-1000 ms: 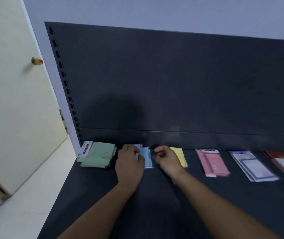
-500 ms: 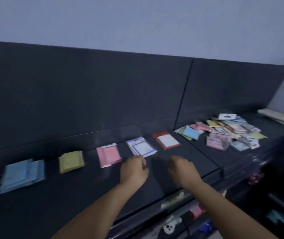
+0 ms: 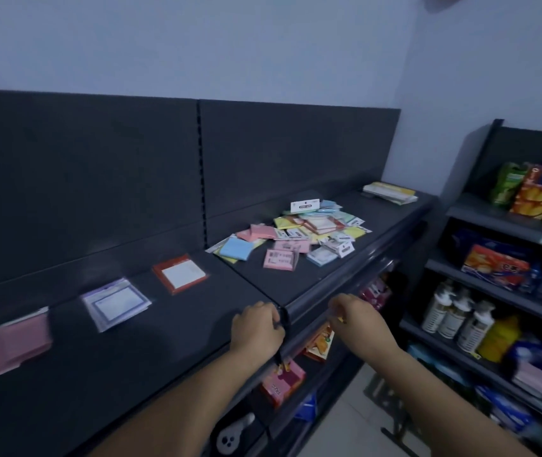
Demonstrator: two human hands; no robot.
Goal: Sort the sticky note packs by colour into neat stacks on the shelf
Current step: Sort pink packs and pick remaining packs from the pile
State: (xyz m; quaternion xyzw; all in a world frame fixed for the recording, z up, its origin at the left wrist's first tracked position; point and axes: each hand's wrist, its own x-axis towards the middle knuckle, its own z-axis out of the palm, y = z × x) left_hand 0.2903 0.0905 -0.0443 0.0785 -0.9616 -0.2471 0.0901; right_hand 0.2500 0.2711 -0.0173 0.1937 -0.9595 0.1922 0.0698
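Left hand (image 3: 258, 328) and right hand (image 3: 360, 321), loosely curled, empty, hover at the shelf's (image 3: 164, 341) front edge; the pile (image 3: 299, 235) lies ahead between them, toward the back.

Single head-worn view is looking forward and down from the front edge of the dark shelf (image 3: 170, 341), facing rightward along it. Close in, left hand (image 3: 256, 328) and right hand (image 3: 360, 319) are sitting low centre; side rack (image 3: 480, 222) is filling the right edge.
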